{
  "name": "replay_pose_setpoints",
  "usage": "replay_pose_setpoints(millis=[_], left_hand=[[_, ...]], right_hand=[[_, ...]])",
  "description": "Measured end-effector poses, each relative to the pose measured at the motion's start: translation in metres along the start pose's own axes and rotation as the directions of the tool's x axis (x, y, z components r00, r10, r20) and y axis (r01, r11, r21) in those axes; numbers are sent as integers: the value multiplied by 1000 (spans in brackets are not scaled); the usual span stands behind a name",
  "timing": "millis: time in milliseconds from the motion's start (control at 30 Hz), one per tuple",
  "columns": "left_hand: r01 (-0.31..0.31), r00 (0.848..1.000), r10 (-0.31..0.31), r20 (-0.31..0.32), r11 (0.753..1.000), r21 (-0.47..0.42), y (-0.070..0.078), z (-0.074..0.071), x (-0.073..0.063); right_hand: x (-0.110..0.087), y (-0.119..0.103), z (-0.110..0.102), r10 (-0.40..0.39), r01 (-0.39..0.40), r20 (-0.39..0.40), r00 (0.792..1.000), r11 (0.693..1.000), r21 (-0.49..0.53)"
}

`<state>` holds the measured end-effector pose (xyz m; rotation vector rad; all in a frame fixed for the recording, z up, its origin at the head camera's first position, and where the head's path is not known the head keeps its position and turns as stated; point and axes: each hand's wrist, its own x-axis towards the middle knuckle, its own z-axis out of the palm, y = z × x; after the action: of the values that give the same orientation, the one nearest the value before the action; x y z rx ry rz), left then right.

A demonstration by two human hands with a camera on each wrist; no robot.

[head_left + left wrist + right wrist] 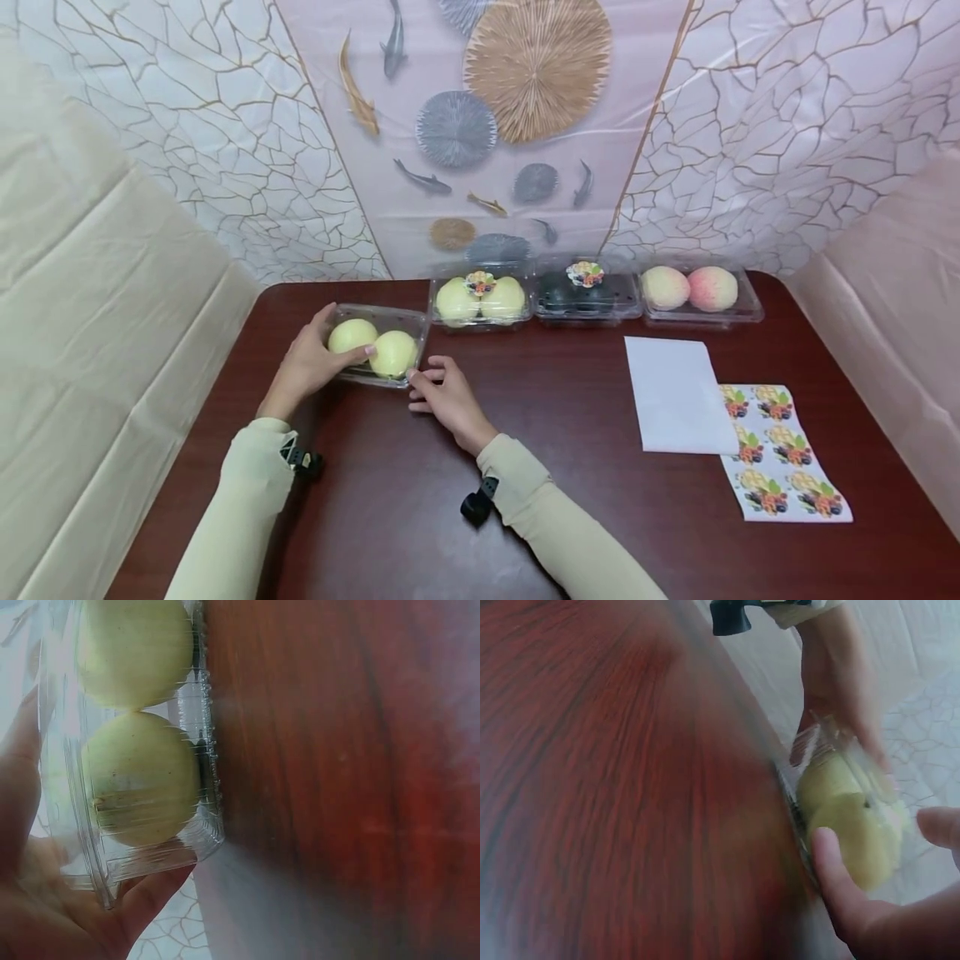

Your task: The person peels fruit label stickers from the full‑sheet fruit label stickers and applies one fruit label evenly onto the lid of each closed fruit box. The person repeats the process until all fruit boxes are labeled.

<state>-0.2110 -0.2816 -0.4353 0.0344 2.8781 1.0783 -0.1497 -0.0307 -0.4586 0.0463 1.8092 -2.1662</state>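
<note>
At the far left, the box [405, 318] is found gripped by the left hand [306, 360], the thumb laid across its top and the fingers set behind its left end. A black unit [306, 462] is worn at the left wrist. Two yellow-green fruits [352, 335] are contained in the box, side by side between the two hands; whether its base is raised off the table [577, 400] cannot be told. At the box's near right corner the right hand [450, 404] is noted, its fingers spread and its thumb placed over that corner; how firmly it is pressed cannot be told.

Just beyond the right hand, a second box [480, 323] is seen, filled with two like fruits and topped by a colourful sticker [479, 283]. Farther right, a dark box [628, 292], its contents not clearly made out, is topped by a similar sticker. Next to it a peach box [752, 312] is placed, two pink-and-cream fruits [713, 289] being held inside. Well to the right of the right hand, a blank sheet [678, 396] is laid partly over a printed sheet [776, 454], on which fruit designs are borne.
</note>
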Motion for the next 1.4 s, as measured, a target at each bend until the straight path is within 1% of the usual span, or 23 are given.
replay_pose_setpoints(millis=[133,267,400,567,633,800,900,967,1133,1400], left_hand=[[-20,1000,20,14,1000,4,5,7,-6],[-29,999,28,38,1000,8,11,10,-18],[-37,998,37,60,999,-6,17,11,-36],[-64,993,71,89,994,-84,32,18,-57],[-52,994,62,91,993,-105,40,21,-67],[-1,998,7,70,996,-91,63,28,-96],[-4,998,9,64,997,-83,76,36,-112],[0,998,5,60,997,-78,82,41,-121],[24,999,-21,39,997,-71,95,59,-135],[45,999,-47,-13,992,-122,111,85,-159]], right_hand=[[6,2,0,-21,22,-37,999,999,32],[1,1,-2,-38,39,-38,999,999,12],[-11,-3,-5,-54,53,-35,998,998,-31],[-36,-9,-16,-84,80,-43,996,994,-73],[-46,-11,-22,-92,88,-38,995,992,-96],[-71,-17,-38,-99,96,-12,995,986,-133],[-86,-20,-49,-90,87,-11,996,986,-142],[-95,-21,-55,-81,79,-6,997,986,-144],[-114,-22,-73,-62,63,9,998,982,-176],[-136,-22,-97,-60,62,18,998,972,-226]])
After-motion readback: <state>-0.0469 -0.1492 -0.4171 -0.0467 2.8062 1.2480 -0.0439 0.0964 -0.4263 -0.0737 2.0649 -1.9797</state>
